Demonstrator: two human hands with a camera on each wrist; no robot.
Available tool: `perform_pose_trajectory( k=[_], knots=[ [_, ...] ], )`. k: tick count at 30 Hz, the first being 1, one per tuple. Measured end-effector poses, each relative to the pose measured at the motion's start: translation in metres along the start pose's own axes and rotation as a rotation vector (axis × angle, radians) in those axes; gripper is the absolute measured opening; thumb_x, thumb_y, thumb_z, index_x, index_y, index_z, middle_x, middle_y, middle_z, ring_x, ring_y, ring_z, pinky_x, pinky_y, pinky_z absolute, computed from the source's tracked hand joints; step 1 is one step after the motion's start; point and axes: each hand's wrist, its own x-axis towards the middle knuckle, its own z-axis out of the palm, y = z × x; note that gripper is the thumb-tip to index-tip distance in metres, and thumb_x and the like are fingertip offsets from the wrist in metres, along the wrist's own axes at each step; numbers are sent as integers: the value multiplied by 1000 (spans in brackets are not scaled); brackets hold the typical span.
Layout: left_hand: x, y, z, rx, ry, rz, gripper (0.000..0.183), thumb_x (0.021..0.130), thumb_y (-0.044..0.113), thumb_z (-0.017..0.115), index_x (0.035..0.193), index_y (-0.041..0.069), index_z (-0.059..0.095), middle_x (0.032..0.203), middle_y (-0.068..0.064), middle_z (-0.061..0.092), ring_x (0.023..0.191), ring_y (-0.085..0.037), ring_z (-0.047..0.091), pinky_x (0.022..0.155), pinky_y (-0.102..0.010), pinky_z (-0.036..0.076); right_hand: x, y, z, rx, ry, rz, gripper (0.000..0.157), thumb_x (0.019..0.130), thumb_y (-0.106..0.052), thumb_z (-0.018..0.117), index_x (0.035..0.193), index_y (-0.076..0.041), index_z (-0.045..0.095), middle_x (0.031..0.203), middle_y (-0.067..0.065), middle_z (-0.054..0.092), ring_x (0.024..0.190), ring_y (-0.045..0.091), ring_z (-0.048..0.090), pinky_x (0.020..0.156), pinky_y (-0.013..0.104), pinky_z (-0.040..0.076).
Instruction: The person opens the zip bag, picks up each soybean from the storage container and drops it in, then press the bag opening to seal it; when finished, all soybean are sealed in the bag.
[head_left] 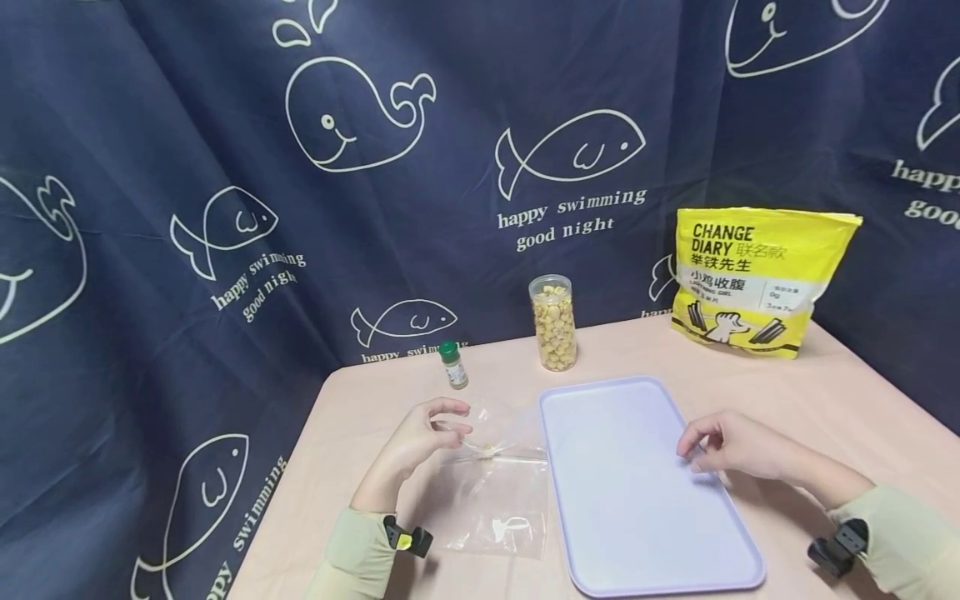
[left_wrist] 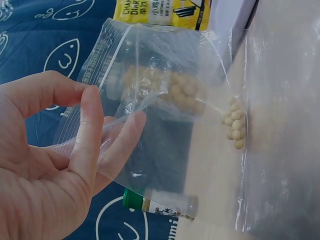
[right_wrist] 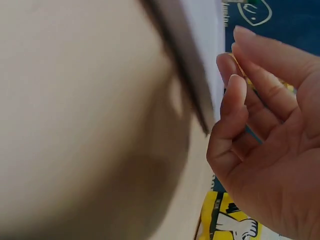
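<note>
My left hand pinches the top of a clear zip bag near its zip strip, holding it raised over the table. A small cluster of round pale-yellow beans, looking like soybeans, sits at the bottom of that bag. Beneath it a second clear plastic bag lies flat. My right hand hovers over the right edge of the lilac tray, its fingers loosely bent with nothing between them. Whether any fingertip touches the tray I cannot tell.
A small green-capped bottle stands behind my left hand. Farther back is a clear jar of round yellowish pieces. The yellow snack pouch stands at the back right, before a dark blue curtain.
</note>
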Motion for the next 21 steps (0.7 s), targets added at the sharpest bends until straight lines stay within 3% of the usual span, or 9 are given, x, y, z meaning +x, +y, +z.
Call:
perform_pose_trajectory(
  k=[6, 11, 18, 21],
  knots=[
    [0, -1, -1, -3, 2, 0, 53, 78, -6, 63, 129, -14, 55, 122, -33, 64, 106, -44, 68, 81, -31, 61, -8, 7, 7, -55, -33, -11, 23, 74, -4, 83, 92, -13, 73, 74, -10, 59, 59, 5, 50, 52, 25, 42],
    [-1, 0, -1, -4, 6, 1, 52, 78, -6, 63, 129, -14, 56, 121, -33, 65, 104, -43, 69, 81, -32, 61, -8, 5, 8, -125, -6, -6, 25, 72, -1, 81, 88, -17, 71, 74, -13, 57, 62, 3, 49, 54, 24, 43],
    [-1, -1, -2, -2, 8, -7, 53, 77, -6, 64, 129, -14, 56, 118, -30, 67, 103, -42, 70, 81, -32, 61, -5, 1, 9, -197, 6, 17, 25, 75, 2, 78, 82, -21, 70, 72, -15, 57, 66, 1, 49, 57, 24, 44],
    [-1, -2, -2, -3, 7, -4, 54, 77, -5, 64, 129, -14, 56, 118, -30, 67, 104, -45, 69, 81, -32, 61, -1, 1, 10, -201, 22, -15, 25, 76, 4, 78, 81, -19, 70, 72, -15, 59, 66, 1, 50, 57, 23, 45]
  ],
)
